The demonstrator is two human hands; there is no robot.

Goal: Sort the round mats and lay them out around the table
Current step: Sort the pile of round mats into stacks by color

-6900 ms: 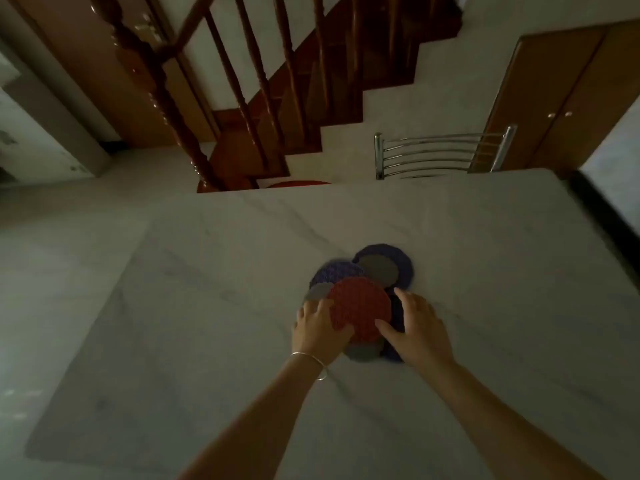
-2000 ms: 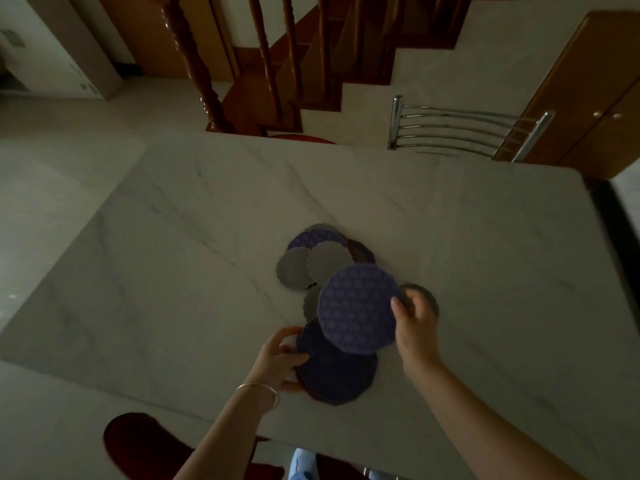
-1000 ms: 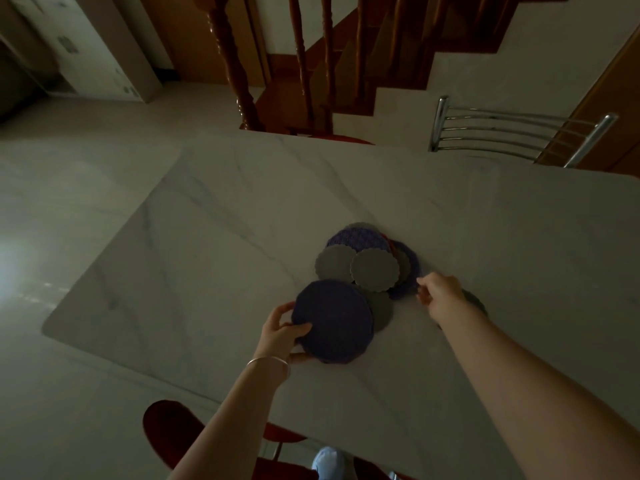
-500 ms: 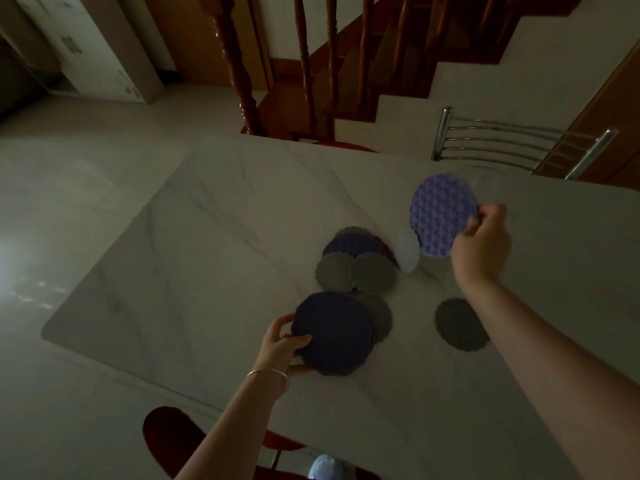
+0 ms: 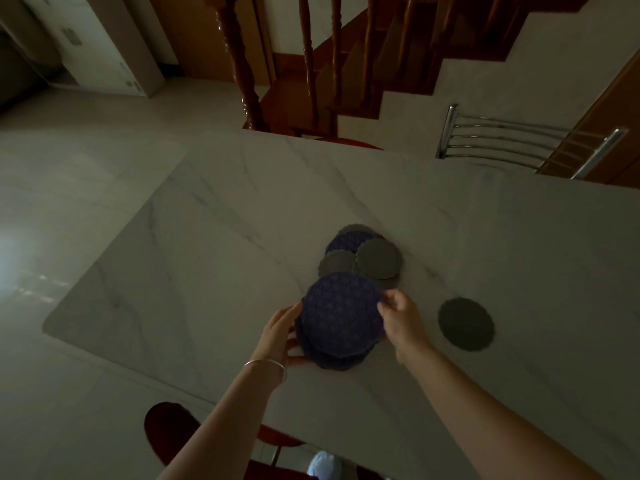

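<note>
A large purple round mat lies on top of a stack of dark purple mats near the front of the marble table. My right hand pinches the top mat's right edge. My left hand grips the stack's left edge. Just behind lies a loose pile: small grey scalloped mats over another purple mat. One small grey mat lies alone to the right.
A metal chair back stands at the table's far right. A wooden stair railing rises behind the table. A red seat sits below the front edge, on the left.
My right hand has carried the purple mat from up over the table's right back down onto the stack that my left hand holds. The pile behind has fewer mats.
</note>
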